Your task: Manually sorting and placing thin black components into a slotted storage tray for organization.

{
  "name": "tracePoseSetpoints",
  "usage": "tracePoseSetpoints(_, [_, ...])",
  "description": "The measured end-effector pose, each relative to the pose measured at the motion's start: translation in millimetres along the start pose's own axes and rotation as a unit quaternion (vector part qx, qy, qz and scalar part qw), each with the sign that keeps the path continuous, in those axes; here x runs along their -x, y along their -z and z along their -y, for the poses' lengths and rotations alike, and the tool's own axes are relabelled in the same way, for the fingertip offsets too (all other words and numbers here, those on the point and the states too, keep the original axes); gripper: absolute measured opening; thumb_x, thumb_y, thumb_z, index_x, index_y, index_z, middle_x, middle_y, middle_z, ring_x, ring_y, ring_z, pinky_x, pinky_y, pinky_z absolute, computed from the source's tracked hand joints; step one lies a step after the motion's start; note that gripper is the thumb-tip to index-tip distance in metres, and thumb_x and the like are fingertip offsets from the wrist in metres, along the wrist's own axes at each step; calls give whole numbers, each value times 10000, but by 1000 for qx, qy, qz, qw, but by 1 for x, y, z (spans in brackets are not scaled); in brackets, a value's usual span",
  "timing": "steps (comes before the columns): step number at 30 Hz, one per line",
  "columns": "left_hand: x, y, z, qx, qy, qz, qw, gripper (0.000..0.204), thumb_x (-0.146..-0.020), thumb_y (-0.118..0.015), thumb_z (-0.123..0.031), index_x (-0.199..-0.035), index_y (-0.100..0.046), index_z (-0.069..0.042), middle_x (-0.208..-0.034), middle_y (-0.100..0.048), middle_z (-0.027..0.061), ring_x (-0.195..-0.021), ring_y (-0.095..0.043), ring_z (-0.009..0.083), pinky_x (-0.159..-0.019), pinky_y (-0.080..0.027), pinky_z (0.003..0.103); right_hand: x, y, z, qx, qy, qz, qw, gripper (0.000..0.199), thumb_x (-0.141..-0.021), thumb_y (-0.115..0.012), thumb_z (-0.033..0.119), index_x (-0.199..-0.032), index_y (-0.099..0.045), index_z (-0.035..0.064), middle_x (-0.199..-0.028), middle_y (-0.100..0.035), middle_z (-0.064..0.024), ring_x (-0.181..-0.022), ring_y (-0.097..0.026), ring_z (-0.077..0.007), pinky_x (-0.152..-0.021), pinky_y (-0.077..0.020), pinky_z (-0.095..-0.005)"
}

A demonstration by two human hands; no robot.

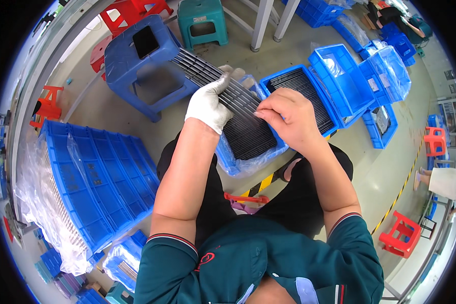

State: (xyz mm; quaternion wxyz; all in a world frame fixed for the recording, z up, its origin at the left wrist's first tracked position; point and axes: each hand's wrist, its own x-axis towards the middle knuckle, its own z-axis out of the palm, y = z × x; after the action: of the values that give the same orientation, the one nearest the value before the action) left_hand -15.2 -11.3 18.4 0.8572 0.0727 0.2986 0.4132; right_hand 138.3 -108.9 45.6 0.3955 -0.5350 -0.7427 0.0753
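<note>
Head view, looking down at a seated person in a dark green shirt. The left hand (207, 104), in a white glove, has its fingers (227, 76) wrapped around a bundle of long dark rods (215, 81), grasping it near the middle. The bundle runs from above and left of those fingers, over a blue stool (131, 61), down to the right hand (289, 119). The right hand is bare; its fingers (264, 114) are curled and pinch at the rods' near end, just right of the gloved fingers.

Directly beneath both hands sits a blue bin (238, 162) lined with clear plastic and filled with more dark rods lying side by side. Just beyond the right fingers is a second blue bin (314, 96) with similar rods. Far left of the gloved hand stands a stack of blue crates (101, 177) with clear plastic wrap. Red stools (403, 233) stand on the floor well to the right.
</note>
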Motion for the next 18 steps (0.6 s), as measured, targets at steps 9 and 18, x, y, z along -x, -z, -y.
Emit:
tracePoseSetpoints(9, [-6, 3, 3, 2, -21, -44, 999, 144, -966, -472, -92, -1081, -552, -59, -1109, -602, 174, -1031, -597, 396, -862, -501, 578, 7, -11, 13, 152, 160, 10, 975, 111, -704, -719, 118, -781, -642, 93, -768, -603, -44, -709, -574, -237, -615, -435, -349])
tracePoseSetpoints(18, [-2, 3, 0, 25, -2, -24, 999, 138, -973, -458, -83, -1072, -549, -49, -1093, -593, 187, -988, -607, 397, -852, -515, 562, 0, -3, 0, 11, 25, 19, 999, 88, -711, -728, 96, -739, -650, 64, -717, -599, -66, -695, -591, -256, -628, -476, -361])
